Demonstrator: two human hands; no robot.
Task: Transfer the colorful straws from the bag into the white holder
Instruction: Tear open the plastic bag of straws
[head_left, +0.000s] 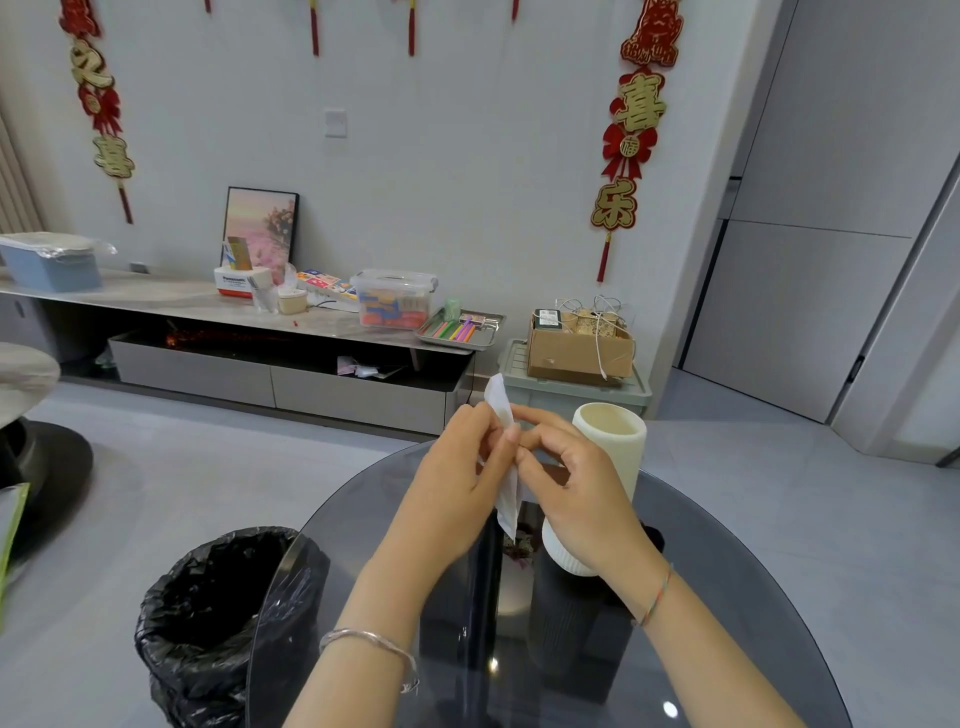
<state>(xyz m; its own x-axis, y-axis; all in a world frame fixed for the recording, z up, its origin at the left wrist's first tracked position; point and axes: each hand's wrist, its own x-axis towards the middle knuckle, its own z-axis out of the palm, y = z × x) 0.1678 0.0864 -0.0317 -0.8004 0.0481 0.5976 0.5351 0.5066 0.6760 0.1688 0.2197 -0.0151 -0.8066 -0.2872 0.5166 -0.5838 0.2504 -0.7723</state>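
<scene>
Straw bag (503, 457), a thin white wrapper, is pinched upright between left hand (457, 467) and right hand (566, 483), just left of the white holder (613, 441). Holder looks empty; no straws transferred yet, judging here.

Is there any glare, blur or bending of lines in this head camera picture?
Head view: small bright glare spots on the glass table; the door frame at right leans from wide-angle distortion; both hands and the white holder look fairly sharp.
</scene>
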